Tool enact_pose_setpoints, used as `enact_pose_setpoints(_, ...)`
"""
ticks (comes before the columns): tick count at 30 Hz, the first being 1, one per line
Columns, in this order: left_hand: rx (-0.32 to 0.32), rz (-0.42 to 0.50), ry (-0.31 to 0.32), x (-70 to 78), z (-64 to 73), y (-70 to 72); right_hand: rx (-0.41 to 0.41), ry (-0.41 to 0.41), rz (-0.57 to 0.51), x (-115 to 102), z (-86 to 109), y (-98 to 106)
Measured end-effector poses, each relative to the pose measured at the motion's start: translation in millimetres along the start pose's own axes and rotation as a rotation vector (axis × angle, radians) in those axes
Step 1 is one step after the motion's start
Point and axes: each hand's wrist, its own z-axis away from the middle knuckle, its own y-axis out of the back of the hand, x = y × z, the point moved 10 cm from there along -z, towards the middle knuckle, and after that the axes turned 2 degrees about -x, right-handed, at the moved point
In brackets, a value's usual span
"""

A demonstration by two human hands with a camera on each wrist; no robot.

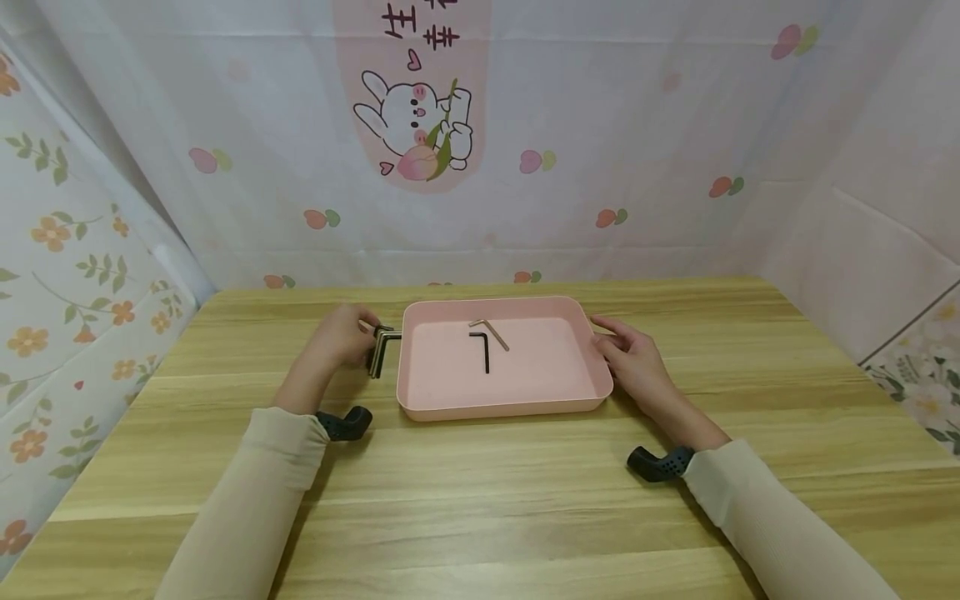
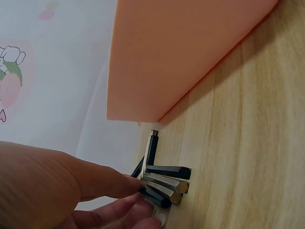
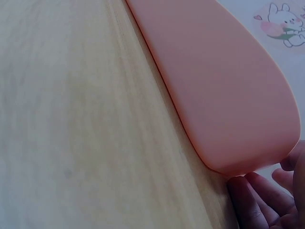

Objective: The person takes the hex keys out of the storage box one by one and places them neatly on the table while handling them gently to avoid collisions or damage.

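Note:
Left of the pink tray [image 1: 510,408], my left hand [image 1: 343,337] pinches at a bunch of L-shaped hex keys [image 1: 378,354], some black and some brassy. In the left wrist view the thumb [image 2: 112,183] rests against a black hex key [image 2: 156,196], with curled fingers behind it. The bunch lies on the table just outside the tray wall. My right hand [image 1: 637,362] holds the tray's right end, thumb at the rim and fingers against the outer wall. Inside the tray lie a black hex key [image 1: 486,354] and a brassy hex key [image 1: 496,335], their short arms close together.
The wooden table [image 1: 480,500] extends in front of the tray and to both sides. A white printed cloth [image 1: 645,108] hangs behind its far edge, and a floral cloth [image 1: 67,292] hangs at the left. Dark bands with stubby mounts [image 1: 348,423] circle both wrists.

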Motion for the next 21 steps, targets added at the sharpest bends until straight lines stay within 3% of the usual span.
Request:
enact_pose_setpoints(9,-0.031,0.022,0.015,-0.2,2.3,-1.5,0.009,0.021,0.03,-0.9,0.1,0.9)
enact_pose_setpoints(21,0.019,-0.136,0.04,4.2,7.1,3.4,0.003,0.026,-0.002,-0.7,0.5,0.8)
